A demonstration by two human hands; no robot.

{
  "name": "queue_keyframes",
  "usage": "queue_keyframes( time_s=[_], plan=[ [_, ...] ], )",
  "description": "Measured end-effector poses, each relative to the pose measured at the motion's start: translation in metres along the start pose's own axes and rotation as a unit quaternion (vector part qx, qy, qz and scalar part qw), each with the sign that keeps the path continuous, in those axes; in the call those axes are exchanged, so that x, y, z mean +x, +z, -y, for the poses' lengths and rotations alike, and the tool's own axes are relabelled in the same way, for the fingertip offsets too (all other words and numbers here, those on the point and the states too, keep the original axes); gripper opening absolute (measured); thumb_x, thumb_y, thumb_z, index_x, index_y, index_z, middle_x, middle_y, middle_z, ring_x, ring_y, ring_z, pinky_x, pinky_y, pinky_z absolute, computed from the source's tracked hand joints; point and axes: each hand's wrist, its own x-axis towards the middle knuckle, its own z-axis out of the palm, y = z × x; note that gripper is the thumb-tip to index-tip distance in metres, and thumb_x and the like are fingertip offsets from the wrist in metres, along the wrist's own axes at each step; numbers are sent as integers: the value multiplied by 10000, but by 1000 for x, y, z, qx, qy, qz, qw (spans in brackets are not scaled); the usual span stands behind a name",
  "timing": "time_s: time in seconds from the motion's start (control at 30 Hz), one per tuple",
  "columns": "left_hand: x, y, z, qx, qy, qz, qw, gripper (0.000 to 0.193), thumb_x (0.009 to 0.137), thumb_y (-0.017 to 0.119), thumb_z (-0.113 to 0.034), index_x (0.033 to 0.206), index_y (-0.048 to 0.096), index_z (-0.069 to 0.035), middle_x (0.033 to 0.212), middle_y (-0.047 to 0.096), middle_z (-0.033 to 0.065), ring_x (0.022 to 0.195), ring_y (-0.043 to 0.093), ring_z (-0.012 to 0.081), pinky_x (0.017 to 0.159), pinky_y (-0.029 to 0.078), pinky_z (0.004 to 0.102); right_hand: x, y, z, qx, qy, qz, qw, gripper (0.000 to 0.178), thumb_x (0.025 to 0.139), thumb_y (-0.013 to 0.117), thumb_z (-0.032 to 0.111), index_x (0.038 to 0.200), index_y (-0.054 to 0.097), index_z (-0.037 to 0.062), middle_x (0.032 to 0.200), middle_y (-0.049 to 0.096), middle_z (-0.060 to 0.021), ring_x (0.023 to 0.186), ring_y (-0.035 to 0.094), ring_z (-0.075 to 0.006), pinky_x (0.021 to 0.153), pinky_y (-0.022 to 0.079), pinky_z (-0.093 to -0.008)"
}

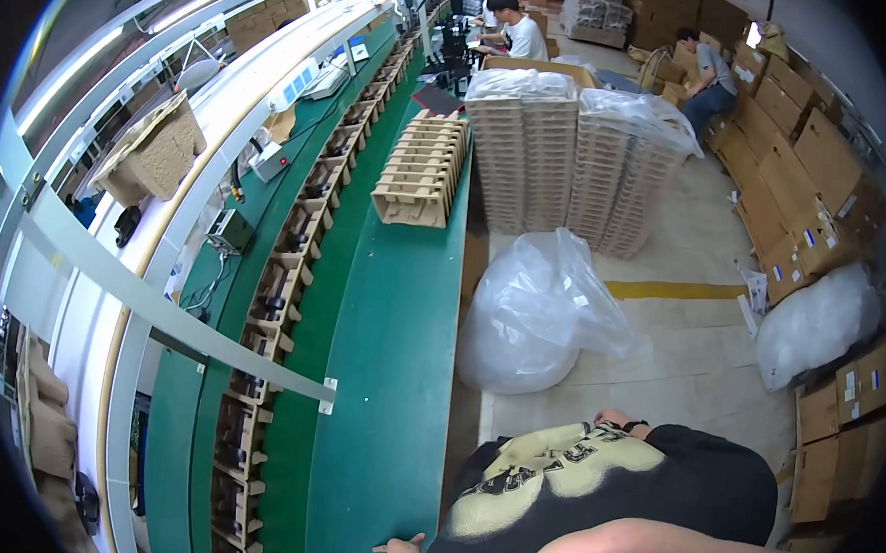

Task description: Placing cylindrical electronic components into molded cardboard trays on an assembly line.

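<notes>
My left hand (403,552) rests at the edge of the green worktop (378,380), its fingers stretched and nothing in them. My right hand (613,419), with a dark band at the wrist, shows just beyond my black printed shirt; its fingers are too hidden to tell whether it holds anything. Past it on the floor sits a large clear plastic bag (530,312), apart from the hand. To the left of the worktop, a line of brown moulded pulp trays (276,287) with dark parts in them runs along the conveyor.
A nested row of pulp trays (421,173) lies on the worktop's far part. Tall tray stacks (527,152) stand on the floor beyond the bag. A white metal strut (174,311) crosses at left. Cartons (789,188) line the right. Other people (523,37) work farther off.
</notes>
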Motion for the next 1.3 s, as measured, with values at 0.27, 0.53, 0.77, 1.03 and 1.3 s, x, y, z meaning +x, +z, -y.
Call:
queue_keyframes(
  time_s=[0.27,0.53,0.77,1.03,1.3],
  plan=[
    [23,12,1,-23,1,113,993,1229,398,915,-483,1304,385,155,1473,176,311,1255,436,423,978,480,407,15,-27,49,-93,-9,47,994,377,748,630,331,1012,689,69,940,685,-175,897,647,-329,813,490,-398],
    [12,-19,-16,-5,-17,72,997,1337,357,879,-600,1233,354,263,1240,510,304,1149,544,382,928,501,377,41,-41,64,-95,8,76,993,366,752,617,305,1024,684,70,946,690,-167,904,650,-316,803,492,-402],
    [59,23,3,33,5,44,998,1158,369,818,-700,1020,555,221,894,674,252,891,673,331,884,511,369,82,-35,70,-132,-33,110,985,349,759,612,299,1018,689,78,945,692,-159,880,651,-303,783,499,-407],
    [64,3,-7,60,209,73,973,642,616,714,-625,820,680,-17,852,675,199,836,650,359,772,495,440,142,-57,48,24,60,80,995,309,778,565,312,938,707,89,886,712,-85,794,675,-251,739,524,-377],
    [13,-72,-304,-165,265,30,950,1267,509,843,-583,1490,107,-265,1352,152,503,1300,175,602,1055,201,642,235,-108,119,-136,4,125,983,316,757,577,334,884,709,76,819,703,-111,785,671,-283,739,519,-386]
  ],
)
